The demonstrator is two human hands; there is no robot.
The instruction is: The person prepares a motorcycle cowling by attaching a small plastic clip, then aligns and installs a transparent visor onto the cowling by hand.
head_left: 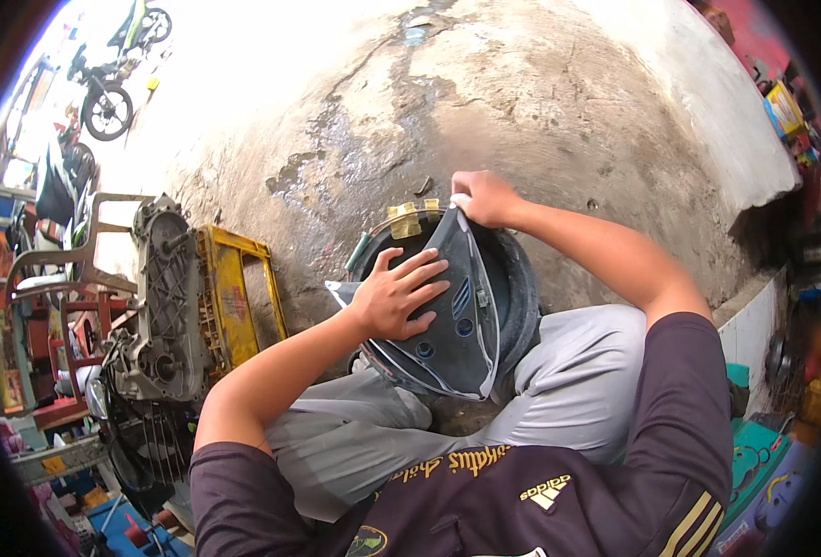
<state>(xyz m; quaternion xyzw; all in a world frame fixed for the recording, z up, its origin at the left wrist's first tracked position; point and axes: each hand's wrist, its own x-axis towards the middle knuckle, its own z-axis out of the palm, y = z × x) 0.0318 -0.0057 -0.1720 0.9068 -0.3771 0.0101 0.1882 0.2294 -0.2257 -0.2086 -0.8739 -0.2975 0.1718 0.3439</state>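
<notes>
A dark grey, pointed plastic panel (462, 343), which looks like a motorcycle fairing piece, lies across a round black tub (520, 288) between my knees. It has pale edges, two small round holes and a slotted vent. My left hand (397, 295) rests flat on its upper face, fingers spread. At the panel's far tip, my right hand (485, 198) is closed with curled fingers, pinching the corner; whether anything else is inside that grip is hidden. Yellowish strips (404, 221), maybe sandpaper, hang over the tub's far rim, close to a pale green stick-like piece (358, 251).
On my left stand a yellow plastic crate (243, 288), a grey metal engine casing (167, 297) and a chair (81, 255). A motorcycle wheel (109, 111) shows farther off. Wet patches mark the concrete floor (559, 121). To my right are a low white wall (749, 339) and a teal case (759, 455).
</notes>
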